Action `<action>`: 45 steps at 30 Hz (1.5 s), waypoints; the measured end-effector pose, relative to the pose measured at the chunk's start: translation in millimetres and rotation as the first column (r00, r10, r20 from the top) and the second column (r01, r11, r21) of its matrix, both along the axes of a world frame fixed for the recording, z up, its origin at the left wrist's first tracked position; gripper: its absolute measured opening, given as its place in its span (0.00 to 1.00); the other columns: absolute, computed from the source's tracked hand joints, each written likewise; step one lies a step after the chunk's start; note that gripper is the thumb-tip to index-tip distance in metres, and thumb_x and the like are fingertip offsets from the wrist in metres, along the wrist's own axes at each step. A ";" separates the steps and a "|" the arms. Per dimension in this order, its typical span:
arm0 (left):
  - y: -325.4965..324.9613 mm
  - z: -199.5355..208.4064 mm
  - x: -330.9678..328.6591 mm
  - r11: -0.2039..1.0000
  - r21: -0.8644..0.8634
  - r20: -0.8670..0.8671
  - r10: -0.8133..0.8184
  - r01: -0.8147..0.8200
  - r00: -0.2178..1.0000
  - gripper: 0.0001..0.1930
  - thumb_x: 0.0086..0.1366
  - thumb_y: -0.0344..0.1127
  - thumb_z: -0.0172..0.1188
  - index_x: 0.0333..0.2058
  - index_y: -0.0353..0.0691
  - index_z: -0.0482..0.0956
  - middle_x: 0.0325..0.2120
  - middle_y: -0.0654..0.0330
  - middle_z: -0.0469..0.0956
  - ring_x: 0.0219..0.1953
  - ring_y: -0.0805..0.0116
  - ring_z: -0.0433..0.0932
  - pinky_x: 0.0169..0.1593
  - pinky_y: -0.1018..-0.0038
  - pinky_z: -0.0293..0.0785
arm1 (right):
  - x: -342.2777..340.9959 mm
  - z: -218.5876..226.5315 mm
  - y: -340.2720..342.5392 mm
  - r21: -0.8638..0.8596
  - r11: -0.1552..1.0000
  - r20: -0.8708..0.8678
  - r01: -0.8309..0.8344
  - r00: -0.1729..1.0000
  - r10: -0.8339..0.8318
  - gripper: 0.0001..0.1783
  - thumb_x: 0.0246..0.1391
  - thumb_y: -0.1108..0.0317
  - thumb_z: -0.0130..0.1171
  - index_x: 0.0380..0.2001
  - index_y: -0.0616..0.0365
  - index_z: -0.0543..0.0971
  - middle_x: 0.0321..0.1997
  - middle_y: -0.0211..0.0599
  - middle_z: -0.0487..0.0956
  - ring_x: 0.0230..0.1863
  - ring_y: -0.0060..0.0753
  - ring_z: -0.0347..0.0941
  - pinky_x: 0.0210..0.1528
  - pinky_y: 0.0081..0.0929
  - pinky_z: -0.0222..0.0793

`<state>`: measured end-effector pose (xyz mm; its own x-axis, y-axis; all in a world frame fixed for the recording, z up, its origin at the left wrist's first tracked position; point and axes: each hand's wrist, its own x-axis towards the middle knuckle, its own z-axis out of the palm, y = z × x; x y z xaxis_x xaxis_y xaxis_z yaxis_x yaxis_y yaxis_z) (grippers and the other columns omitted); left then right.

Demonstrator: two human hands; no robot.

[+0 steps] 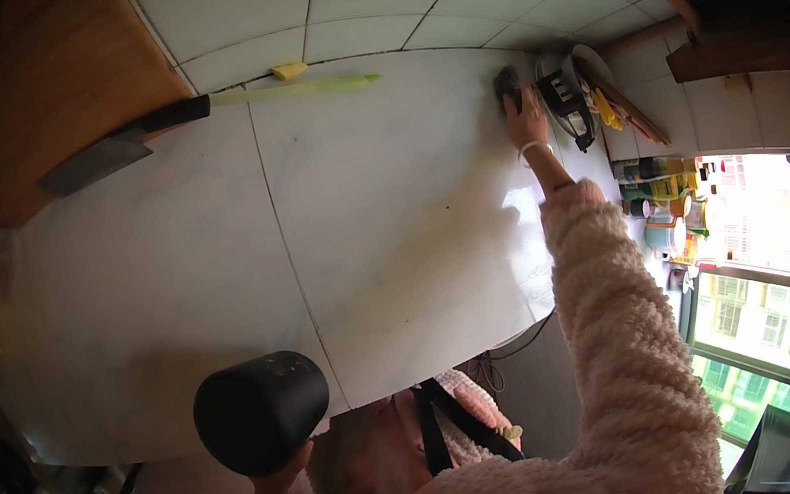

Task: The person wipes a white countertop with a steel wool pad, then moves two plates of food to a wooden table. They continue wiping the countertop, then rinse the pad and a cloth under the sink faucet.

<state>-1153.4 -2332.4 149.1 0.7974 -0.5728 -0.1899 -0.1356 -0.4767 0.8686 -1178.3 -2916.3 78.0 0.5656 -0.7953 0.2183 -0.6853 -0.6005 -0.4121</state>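
Note:
In the lower left, a matte black rounded cylinder (262, 414) with small marks on its upper side is held up over the counter's near edge. My left hand (291, 461) grips it from below and behind, with most of the fingers hidden by it. My right arm, in a fluffy pink sleeve, stretches to the far right of the white counter (391, 217). There my right hand (527, 119) has its fingers closed on a small dark object (507, 86), too dim to name. Beside that hand stands a round container (582, 69) with black and yellow utensils.
A cleaver (115, 155) with a black handle lies at the far left. Near the tiled wall are a long pale green strip (302, 88) and a yellow block (290, 71). Several jars and bottles (665, 194) line the window side. Cables (485, 371) hang below the counter.

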 end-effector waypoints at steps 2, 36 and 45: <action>0.9 -0.3 -1.9 0.982 -0.143 -0.178 0.101 -0.127 0.979 0.33 0.45 0.30 0.69 0.53 0.38 0.69 0.48 0.60 0.72 0.48 0.67 0.73 0.52 0.71 0.69 | 20.9 -9.1 -15.8 -0.033 0.999 0.030 -0.043 0.999 0.044 0.27 0.54 0.58 0.54 0.54 0.60 0.68 0.56 0.54 0.69 0.58 0.52 0.65 0.59 0.39 0.62; -17.2 6.6 -40.3 0.950 -0.137 -0.180 0.254 -0.280 0.950 0.39 0.46 0.33 0.72 0.57 0.37 0.64 0.52 0.56 0.69 0.52 0.64 0.71 0.55 0.69 0.67 | 46.3 -52.5 -34.0 -0.069 0.885 0.054 -0.460 0.884 0.464 0.25 0.47 0.68 0.59 0.50 0.61 0.70 0.51 0.51 0.72 0.53 0.57 0.66 0.57 0.45 0.60; -5.3 -7.6 -42.4 0.989 0.016 0.253 0.137 -0.146 0.958 0.34 0.47 0.29 0.69 0.55 0.40 0.68 0.51 0.58 0.71 0.50 0.65 0.72 0.53 0.69 0.70 | -97.8 18.8 238.7 0.114 0.264 0.182 -0.958 0.281 0.942 0.20 0.51 0.72 0.50 0.50 0.56 0.72 0.59 0.41 0.69 0.63 0.39 0.61 0.63 0.42 0.56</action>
<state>-1195.8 -2337.7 141.5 0.8942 -0.4475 0.0084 -0.2756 -0.5357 0.7982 -1276.1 -2677.5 96.9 0.9336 0.2782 0.2256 0.3582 -0.7189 -0.5958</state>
